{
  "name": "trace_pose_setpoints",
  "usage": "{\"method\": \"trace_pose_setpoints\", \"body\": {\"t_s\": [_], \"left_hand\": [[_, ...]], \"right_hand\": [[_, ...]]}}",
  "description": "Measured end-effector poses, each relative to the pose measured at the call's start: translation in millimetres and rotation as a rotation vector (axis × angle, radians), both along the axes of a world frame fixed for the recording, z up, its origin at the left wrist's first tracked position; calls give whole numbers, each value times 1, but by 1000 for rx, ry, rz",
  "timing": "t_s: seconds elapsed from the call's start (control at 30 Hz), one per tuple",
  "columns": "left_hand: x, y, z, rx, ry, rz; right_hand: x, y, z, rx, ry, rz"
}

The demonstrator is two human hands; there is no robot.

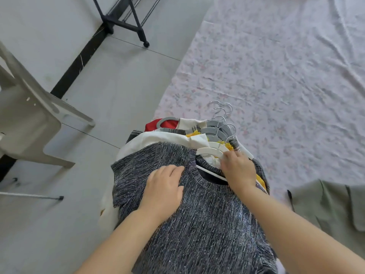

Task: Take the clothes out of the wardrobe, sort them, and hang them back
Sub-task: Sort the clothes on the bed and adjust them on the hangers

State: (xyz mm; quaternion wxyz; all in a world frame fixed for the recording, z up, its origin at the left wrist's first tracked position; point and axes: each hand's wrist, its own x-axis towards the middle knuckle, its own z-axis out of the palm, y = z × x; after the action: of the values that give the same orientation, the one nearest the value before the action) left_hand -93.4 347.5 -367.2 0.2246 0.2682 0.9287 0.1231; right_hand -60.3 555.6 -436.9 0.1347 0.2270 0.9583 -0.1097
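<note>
while left grip (164, 190) lies flat on speckled grey knit (207, 224), right grip (238, 171) pinches white hanger (209, 151).

A grey plastic chair (29, 123) stands at nine o'clock on the grey tiled floor (122, 86). A pale floral sheet (286, 66) lies spread from one to three o'clock. A black skirting strip (79, 64) runs at ten o'clock.

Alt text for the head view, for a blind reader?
A person's left hand rests flat on a dark sparkly knit top on a pile of hangered clothes; the right hand holds a white hanger at its neckline. A floral sheet lies beyond.
</note>
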Motion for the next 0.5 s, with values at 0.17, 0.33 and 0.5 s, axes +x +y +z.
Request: {"method": "trace_pose_setpoints", "body": {"t_s": [0.17, 0.33, 0.5], "left_hand": [[-8, 11, 34, 103, 74, -12], [-4, 19, 70, 113, 125, -156], [24, 20, 104, 150, 144, -311]], "right_hand": [[27, -15, 54, -212, 130, -199], [68, -35, 116, -297, 318, -223], [127, -51, 172, -342, 491, -330]]}}
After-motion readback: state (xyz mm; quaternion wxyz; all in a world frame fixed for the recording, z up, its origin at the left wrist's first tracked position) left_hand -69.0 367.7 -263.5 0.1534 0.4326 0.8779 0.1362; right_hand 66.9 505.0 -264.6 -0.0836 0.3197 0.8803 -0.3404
